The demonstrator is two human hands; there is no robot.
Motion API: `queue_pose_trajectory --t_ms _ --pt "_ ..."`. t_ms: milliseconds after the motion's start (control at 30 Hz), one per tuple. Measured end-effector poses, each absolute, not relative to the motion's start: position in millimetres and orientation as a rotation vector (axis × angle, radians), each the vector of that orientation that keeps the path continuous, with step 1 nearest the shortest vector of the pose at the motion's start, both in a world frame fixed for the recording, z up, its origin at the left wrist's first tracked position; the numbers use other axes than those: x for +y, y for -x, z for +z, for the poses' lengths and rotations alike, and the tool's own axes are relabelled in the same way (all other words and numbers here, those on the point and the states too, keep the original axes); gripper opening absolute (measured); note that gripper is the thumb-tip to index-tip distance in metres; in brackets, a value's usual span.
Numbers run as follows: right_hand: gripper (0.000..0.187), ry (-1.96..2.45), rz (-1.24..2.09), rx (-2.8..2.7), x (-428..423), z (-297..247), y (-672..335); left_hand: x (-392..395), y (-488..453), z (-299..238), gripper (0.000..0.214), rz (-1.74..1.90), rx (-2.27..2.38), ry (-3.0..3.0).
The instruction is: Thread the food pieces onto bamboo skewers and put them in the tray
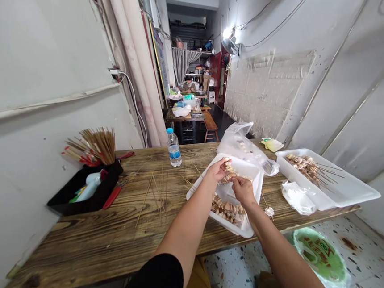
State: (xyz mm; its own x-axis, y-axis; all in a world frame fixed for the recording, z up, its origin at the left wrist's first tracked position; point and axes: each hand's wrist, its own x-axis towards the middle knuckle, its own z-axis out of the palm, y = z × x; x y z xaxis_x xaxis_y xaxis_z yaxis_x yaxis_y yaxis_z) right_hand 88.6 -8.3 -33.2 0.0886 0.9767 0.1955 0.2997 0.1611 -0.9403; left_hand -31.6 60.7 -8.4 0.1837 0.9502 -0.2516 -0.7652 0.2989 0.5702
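Note:
Over the white tray (257, 187), my left hand (216, 171) is closed around a skewer of pale, meat-like pieces (228, 167), holding it near its upper end. My right hand (243, 190) pinches at the lower end of that skewer, its fingertips pressed together; exactly what lies between them is partly hidden. Below my hands, a heap of pale brown food pieces (229, 210) fills the near part of the tray. One loaded skewer tip (269, 211) rests on the wood just right of the tray.
Bare bamboo skewers (158, 194) lie on the wooden table (126, 235). A black box (73, 208) with bundled sticks stands left, a water bottle (174, 150) at the back. A second white tray (347, 193) holds finished skewers. A green-lined bin (321, 258) is below; a person sits far back.

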Motion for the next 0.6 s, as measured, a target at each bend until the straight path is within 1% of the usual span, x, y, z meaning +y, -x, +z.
queue_pose_trajectory --t_ms 233,333,400,467,533,600 --pt "0.042 1.336 0.793 -1.396 -5.9 -35.1 -88.2 56.9 30.4 -4.0 0.008 1.179 0.627 -0.342" --pt "0.042 1.312 0.785 -1.384 -3.4 -33.2 -89.7 57.2 27.1 -2.5 0.011 1.248 0.575 -0.383" --pt "0.043 1.291 0.764 -1.316 -2.3 -30.5 -92.5 58.2 23.3 -5.3 0.015 1.306 0.626 -0.475" --pt "0.044 1.260 0.722 -1.177 -2.4 -27.3 -96.8 58.8 18.7 -12.2 0.019 1.322 0.873 -0.736" --pt "0.044 1.205 0.688 -1.008 -3.2 -24.4 -101.6 57.4 13.2 -22.0 0.018 1.268 1.150 -1.049" --pt "0.044 1.148 0.678 -0.895 -3.8 -22.4 -105.9 53.3 6.5 -31.9 0.015 1.068 1.317 -1.474"
